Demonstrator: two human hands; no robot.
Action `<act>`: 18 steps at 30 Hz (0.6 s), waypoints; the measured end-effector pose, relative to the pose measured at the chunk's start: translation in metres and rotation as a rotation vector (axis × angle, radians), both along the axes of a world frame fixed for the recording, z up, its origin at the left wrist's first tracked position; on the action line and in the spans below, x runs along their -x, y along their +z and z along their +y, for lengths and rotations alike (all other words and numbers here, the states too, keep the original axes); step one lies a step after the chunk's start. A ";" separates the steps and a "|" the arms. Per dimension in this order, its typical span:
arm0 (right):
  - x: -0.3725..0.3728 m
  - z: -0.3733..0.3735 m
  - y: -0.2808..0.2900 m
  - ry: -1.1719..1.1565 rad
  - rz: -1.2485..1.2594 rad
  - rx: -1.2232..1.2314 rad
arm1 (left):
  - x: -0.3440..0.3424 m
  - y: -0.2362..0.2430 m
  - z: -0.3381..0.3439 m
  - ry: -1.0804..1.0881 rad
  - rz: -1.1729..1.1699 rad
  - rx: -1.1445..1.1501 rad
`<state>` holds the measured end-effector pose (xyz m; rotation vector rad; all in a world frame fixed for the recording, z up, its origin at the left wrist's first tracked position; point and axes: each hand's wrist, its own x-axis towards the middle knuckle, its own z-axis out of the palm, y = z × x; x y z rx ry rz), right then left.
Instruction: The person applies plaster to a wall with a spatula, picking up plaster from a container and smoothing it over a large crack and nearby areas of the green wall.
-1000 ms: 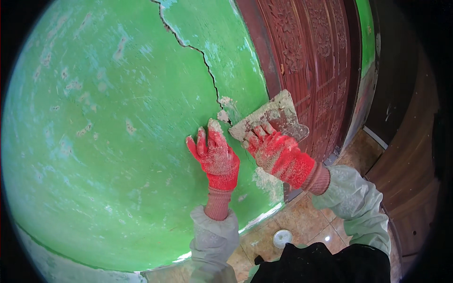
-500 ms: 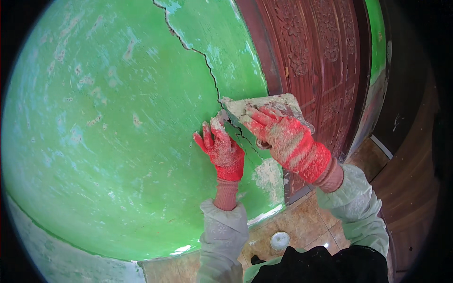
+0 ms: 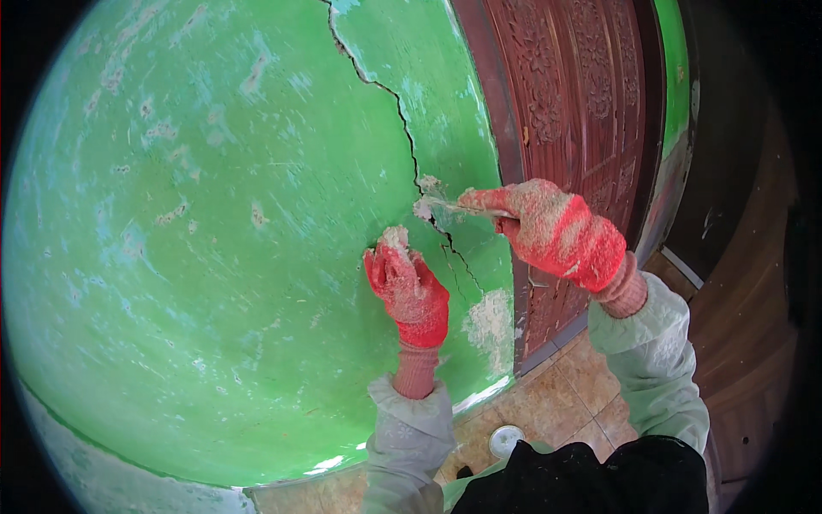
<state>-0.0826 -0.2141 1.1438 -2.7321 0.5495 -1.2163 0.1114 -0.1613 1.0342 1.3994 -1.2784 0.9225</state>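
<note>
A jagged crack [image 3: 402, 116] runs down the green wall [image 3: 257, 300], with pale putty [image 3: 423, 206] stuck at its middle. My right hand [image 3: 569, 236], in a red glove caked with putty, grips a flat scraper [image 3: 451, 206]. The scraper is seen nearly edge-on, its tip touching or very near the putty at the crack. Just left of the crack's lower part is my left hand [image 3: 409, 291], also in a smeared red glove. Its fingers are curled together, and a whitish lump of putty [image 3: 395, 236] shows at the fingertips.
Right of the wall stands a carved brown door [image 3: 591, 103] in a dark frame. A pale patch [image 3: 490, 330] covers the wall's lower corner. On the tiled floor [image 3: 548, 394] below sits a small round white container [image 3: 506, 440].
The scraper has turned from showing its broad, putty-covered face to nearly edge-on. My left hand has drawn down from the crack, and its spread fingers have curled in.
</note>
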 end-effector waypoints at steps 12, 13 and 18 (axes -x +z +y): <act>-0.022 0.008 -0.013 0.052 0.049 -0.114 | -0.010 0.015 0.012 -0.032 0.005 0.028; -0.023 0.014 -0.007 0.047 0.050 -0.113 | -0.013 0.017 0.013 -0.037 0.006 0.029; -0.039 0.012 -0.006 -0.148 0.212 0.410 | -0.015 0.027 0.016 -0.071 -0.008 0.033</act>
